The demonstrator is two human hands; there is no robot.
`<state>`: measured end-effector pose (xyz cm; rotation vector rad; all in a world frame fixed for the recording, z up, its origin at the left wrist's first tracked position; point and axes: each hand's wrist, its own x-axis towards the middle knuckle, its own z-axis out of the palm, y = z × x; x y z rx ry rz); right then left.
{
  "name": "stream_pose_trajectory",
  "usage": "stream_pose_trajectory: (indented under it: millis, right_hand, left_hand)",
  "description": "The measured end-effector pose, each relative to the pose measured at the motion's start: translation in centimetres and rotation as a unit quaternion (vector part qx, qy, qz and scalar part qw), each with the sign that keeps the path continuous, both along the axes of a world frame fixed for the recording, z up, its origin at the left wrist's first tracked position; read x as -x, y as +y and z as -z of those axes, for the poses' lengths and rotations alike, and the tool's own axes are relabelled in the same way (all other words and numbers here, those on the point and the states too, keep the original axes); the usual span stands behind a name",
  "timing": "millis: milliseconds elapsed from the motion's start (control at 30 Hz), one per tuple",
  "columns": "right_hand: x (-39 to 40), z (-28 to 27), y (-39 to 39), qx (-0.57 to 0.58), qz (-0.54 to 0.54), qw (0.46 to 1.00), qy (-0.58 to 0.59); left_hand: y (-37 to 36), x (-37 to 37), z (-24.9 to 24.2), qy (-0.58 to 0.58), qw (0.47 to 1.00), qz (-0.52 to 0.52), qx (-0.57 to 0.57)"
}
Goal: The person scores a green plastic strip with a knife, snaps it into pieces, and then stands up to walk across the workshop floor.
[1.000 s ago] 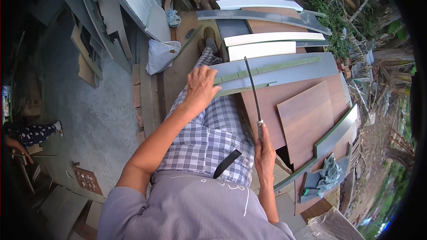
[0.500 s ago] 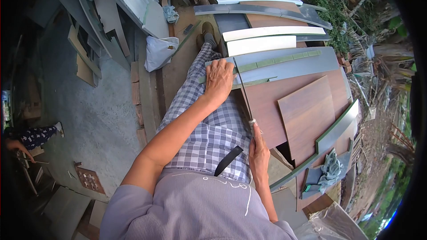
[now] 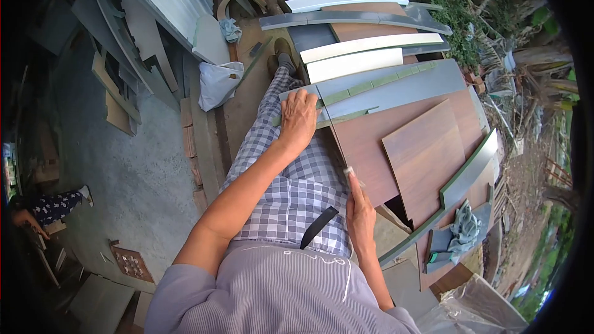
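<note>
My left hand (image 3: 299,116) has its fingers curled down over a long green strip (image 3: 377,85), which lies on a grey-blue board (image 3: 427,86). Cross lines mark the strip along its length. In my right hand (image 3: 359,213) is the pale, wrapped handle of a long, thin dark blade (image 3: 334,128); whether it is toothed is too fine to see. The blade reaches across the board and strip just right of my left fingers. A second, thinner green strip (image 3: 352,116) lies along the board's near edge.
Brown boards (image 3: 427,148) lie to the right, with a blue-grey rag (image 3: 465,229) beyond them. White panels (image 3: 356,65) and a curved grey strip (image 3: 352,18) lie ahead. A white bag (image 3: 219,85) stands left of my legs. At far left another person (image 3: 46,210) is partly visible.
The view has shifted slightly, so the boards sit a little farther left. My hands and the blade keep almost the same places on the work. The other person's hand has moved a little.
</note>
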<state>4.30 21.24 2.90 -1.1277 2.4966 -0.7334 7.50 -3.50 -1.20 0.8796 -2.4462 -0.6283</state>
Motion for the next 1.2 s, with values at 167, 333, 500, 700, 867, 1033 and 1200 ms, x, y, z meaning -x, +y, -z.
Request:
stream_pose_trajectory:
  millis: [167, 333, 500, 700, 867, 1033, 1200]
  right_hand:
    - [1.3, 0.1, -4.8, 0.031, -0.009, 0.999, 0.02]
    - [1.1, -0.9, -3.6, 0.058, -0.01, 0.998, -0.038]
    - [1.3, -0.6, -0.1, 0.077, 0.051, 0.995, -0.023]
    - [1.3, -0.6, 0.9, 0.082, 0.086, 0.993, -0.025]
    - [0.4, -0.7, 0.9, 0.053, 0.089, 0.993, -0.052]
    - [0.3, -0.4, 1.1, 0.043, 0.085, 0.994, -0.054]
    - [0.8, -0.8, -1.1, 0.022, 0.098, 0.992, -0.079]
  left_hand:
    - [0.3, -0.2, -0.1, -0.008, 1.0, 0.003, 0.005]
    - [0.4, -0.8, -0.3, 0.007, 1.0, 0.017, -0.003]
    - [-0.9, -1.5, -0.2, -0.002, 0.999, 0.05, 0.004]
    - [0.0, 0.0, -1.8, -0.038, 0.998, 0.048, 0.022]
    - [1.4, 3.5, -1.1, -0.062, 0.997, 0.047, 0.004]
    - [1.6, 3.7, -0.3, -0.041, 0.998, 0.041, -0.004]
    - [1.4, 3.8, -0.2, -0.042, 0.998, 0.043, 0.009]
